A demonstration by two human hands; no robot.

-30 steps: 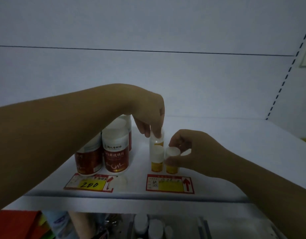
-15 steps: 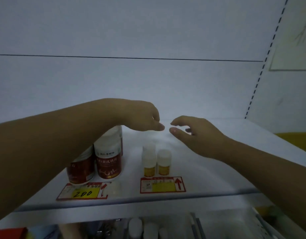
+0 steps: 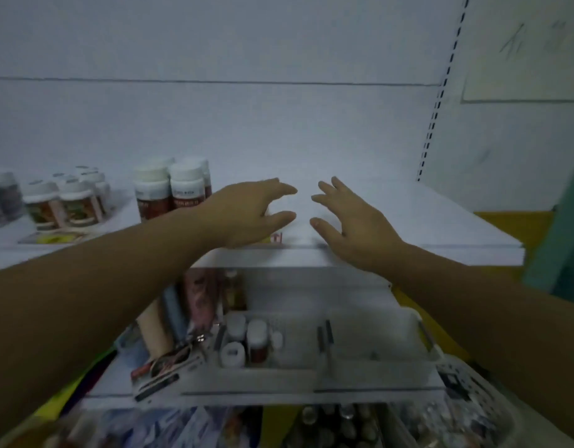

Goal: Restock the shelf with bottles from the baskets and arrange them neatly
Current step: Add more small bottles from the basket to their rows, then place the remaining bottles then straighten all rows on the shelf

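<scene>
Red-labelled bottles (image 3: 169, 192): a tight cluster with white caps and dark red labels bearing a white band, upright at the middle-left of the shelf, just behind the left forearm.
Small jars (image 3: 65, 202): a group with white lids and mixed-colour labels, upright further left on the same shelf; print too blurred to read.
Basket bottles (image 3: 256, 341): a few white-capped bottles, one dark red, standing at the left end of the white basket (image 3: 311, 379) below the shelf.
Left hand (image 3: 247, 215): fingers spread and relaxed, holding nothing, above the shelf's front edge.
Right hand (image 3: 353, 227): fingers likewise spread, holding nothing, just beside the left hand with a small gap between them.
Shelf (image 3: 408, 221): white and flat, its right half bare; the red corner of a price tag (image 3: 277, 237) shows under the left hand, and a yellow tag (image 3: 53, 238) lies in front of the jars.
Second basket (image 3: 473, 399): perforated wall, lower right, contents blurred.
Back panel (image 3: 214, 124): pale and plain, crossed by one thin horizontal seam.
Slotted upright (image 3: 437, 101): runs up the right side of the panel.
Light: dim and bluish.
</scene>
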